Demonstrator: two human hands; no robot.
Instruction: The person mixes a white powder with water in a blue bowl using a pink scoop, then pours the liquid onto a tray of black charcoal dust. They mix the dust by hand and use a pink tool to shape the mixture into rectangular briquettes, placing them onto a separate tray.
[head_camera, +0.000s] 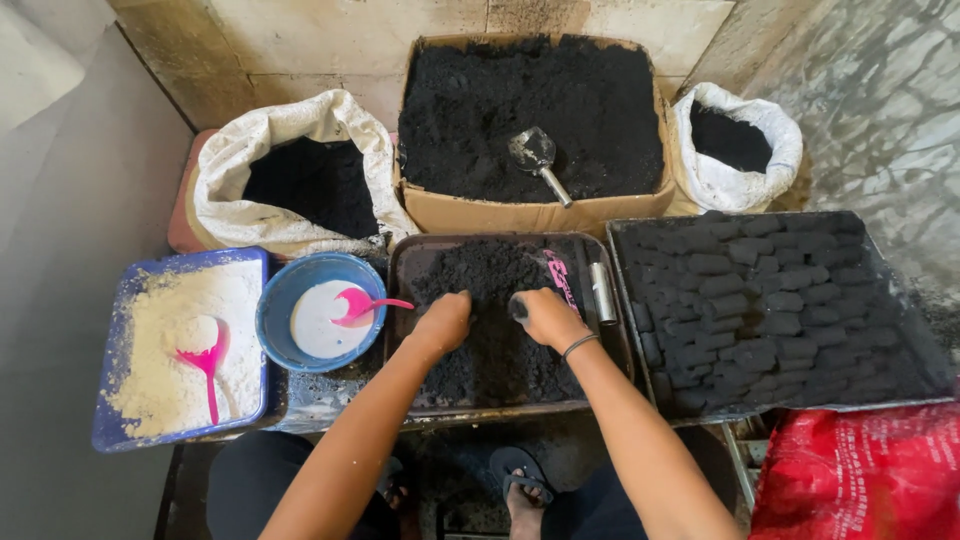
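Left hand: the left hand (441, 322), centre of the frame, is curled into a loose fist and pressed knuckles-up into the black powder; whether it grips anything cannot be told.
Right hand: the right hand (545, 316), just right of the left and apart from it, is closed around a short dark tube (519, 307) whose open end points left; a thin band sits on the wrist.
Black powder: a mound of black powder (490, 290) fills the dark metal tray (400, 300) at centre frame, under both hands.
Metal cylinder: a small shiny cylinder (602, 292) lies along the tray's right edge, beside a pink object (562, 280) half buried in the powder.
Briquette tray: right of centre, a black tray (900, 385) holds rows of dark pressed briquettes (750, 290), close together.
Blue bowl: left of the metal tray, a blue bowl (275, 320) holds white liquid and a pink spoon (365, 303).
Blue tray: lower left, a blue tray (110, 435) carries pale flour-like powder and a pink scoop (208, 365).
Cardboard box: top centre, a cardboard box (520, 215) is full of black powder, with a metal scoop (537, 160) lying on it.
Sacks: a white sack (250, 150) at upper left and a smaller white sack (740, 185) at upper right are both open, with black material inside.
Red bag: a red bag (860, 475) sits at lower right.
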